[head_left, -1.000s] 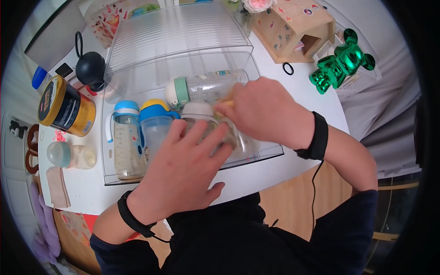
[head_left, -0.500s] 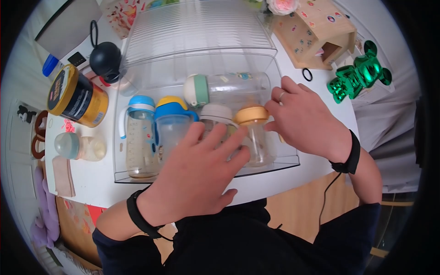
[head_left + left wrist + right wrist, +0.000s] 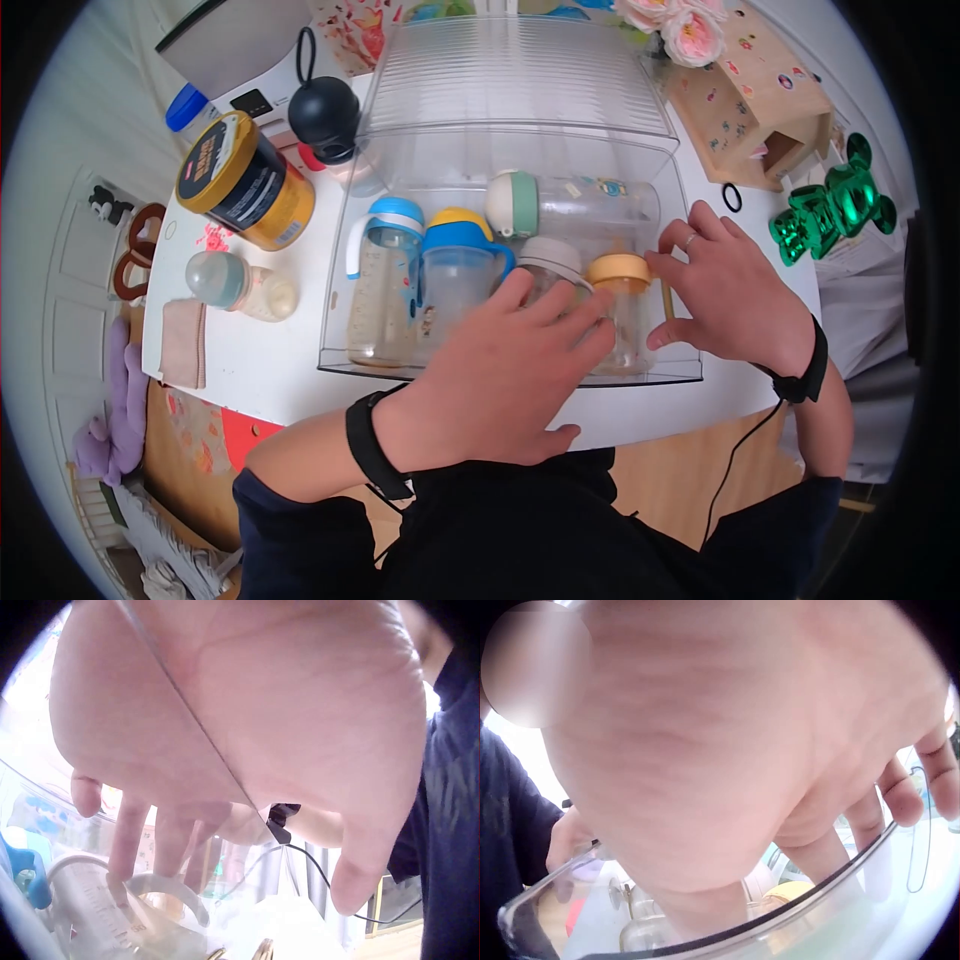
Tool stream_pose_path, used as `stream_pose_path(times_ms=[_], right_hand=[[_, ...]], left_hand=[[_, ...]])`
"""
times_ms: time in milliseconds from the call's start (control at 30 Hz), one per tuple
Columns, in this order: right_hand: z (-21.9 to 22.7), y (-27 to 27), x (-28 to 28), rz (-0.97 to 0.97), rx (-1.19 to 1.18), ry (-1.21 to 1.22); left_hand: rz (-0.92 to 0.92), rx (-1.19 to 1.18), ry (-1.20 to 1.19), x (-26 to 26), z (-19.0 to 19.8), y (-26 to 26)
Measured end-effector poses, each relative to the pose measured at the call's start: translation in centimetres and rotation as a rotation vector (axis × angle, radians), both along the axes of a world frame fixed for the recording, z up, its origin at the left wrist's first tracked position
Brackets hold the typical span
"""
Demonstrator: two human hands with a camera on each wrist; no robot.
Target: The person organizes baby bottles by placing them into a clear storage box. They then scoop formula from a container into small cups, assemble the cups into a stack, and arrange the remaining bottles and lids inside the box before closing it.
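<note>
A clear plastic bin (image 3: 335,340) holds several baby bottles and cups. My left hand (image 3: 510,375) reaches over its front with fingers spread, the fingertips at the bottle with the pale grey lid (image 3: 550,258). Beside that one lies a bottle with an orange collar (image 3: 618,270). My right hand (image 3: 725,290) is at the bin's right wall, thumb and index finger apart near the orange-collared bottle. In the right wrist view, the right fingers (image 3: 817,855) reach over the bin's dark rim. A blue-topped straw bottle (image 3: 385,290), a blue-and-yellow cup (image 3: 460,265) and a green-collared bottle (image 3: 590,200) fill the rest.
Left of the bin are a yellow-lidded tub (image 3: 250,185), a small bottle with a teal collar (image 3: 245,285), a folded cloth (image 3: 183,343) and a black round-topped bottle (image 3: 325,115). A wooden house (image 3: 750,100), a black ring (image 3: 732,197) and a shiny green bear figure (image 3: 835,205) stand right.
My right hand has let go of the orange-collared bottle and moved right to the bin wall. My left hand stays over the front bottles. The head view has shifted, moving the scene rightward.
</note>
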State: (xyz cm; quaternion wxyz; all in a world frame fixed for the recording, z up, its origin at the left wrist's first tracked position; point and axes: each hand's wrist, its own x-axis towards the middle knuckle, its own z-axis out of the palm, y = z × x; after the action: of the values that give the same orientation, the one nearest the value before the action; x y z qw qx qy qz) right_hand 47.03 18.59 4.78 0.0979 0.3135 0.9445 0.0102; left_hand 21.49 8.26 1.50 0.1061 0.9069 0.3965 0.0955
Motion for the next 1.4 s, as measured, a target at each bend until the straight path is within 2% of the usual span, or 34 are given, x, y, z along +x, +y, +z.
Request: stream_pose_path(times_ms=[400,533,633,667,733,767,800,867,967,1067,1200,1267,1333,1400], right_hand=[[1.3,-0.6,-0.5,-0.038,-0.017,0.032],[2.6,-1.2,-1.0,-0.040,0.001,0.133],[2.4,-1.5,-1.4,-0.046,0.019,0.210],[2.5,-1.5,-1.6,-0.017,0.030,0.217],[2.6,-1.5,-1.7,0.026,0.058,0.223],[2.5,-1.4,-1.8,0.050,0.064,0.240],[2.2,-0.9,-2.1,0.071,0.072,0.254],[1.7,-0.1,-2.6,0.101,0.079,0.269],[1.1,1.3,-3.6,0.146,0.083,0.263],[1.1,2.0,-5.0,0.198,0.084,0.239],[0.0,3.4,-6.7,0.270,0.034,0.276],[-1.1,4.2,-7.2,0.298,0.024,0.304],[-1.9,4.6,-7.6,0.317,0.051,0.305],[-2.0,5.0,-7.8,0.278,-0.053,0.248]], left_hand=[[0.000,0.021,0.055,-0.2,0.1,-0.3],[0.021,0.113,-0.035,-2.5,2.7,-1.6],[0.276,0.174,-0.129,-8.4,6.1,-3.2],[0.423,0.365,-0.187,-10.8,6.3,-3.8],[0.843,0.449,-0.073,-15.4,6.9,-5.1],[0.953,0.537,0.028,-18.1,6.1,-5.6],[1.040,0.527,0.079,-19.7,5.4,-6.3],[1.160,0.378,-0.018,-21.0,4.4,-6.7],[1.093,0.202,-0.192,-22.6,1.7,-6.3],[1.235,0.094,-0.266,-22.3,1.7,-6.0],[1.168,0.165,-0.227,-22.6,2.7,-6.9],[1.120,0.304,-0.172,-21.9,5.0,-7.6],[0.975,0.530,-0.144,-18.9,8.3,-7.3],[0.824,0.541,-0.264,-15.3,10.4,-6.1]])
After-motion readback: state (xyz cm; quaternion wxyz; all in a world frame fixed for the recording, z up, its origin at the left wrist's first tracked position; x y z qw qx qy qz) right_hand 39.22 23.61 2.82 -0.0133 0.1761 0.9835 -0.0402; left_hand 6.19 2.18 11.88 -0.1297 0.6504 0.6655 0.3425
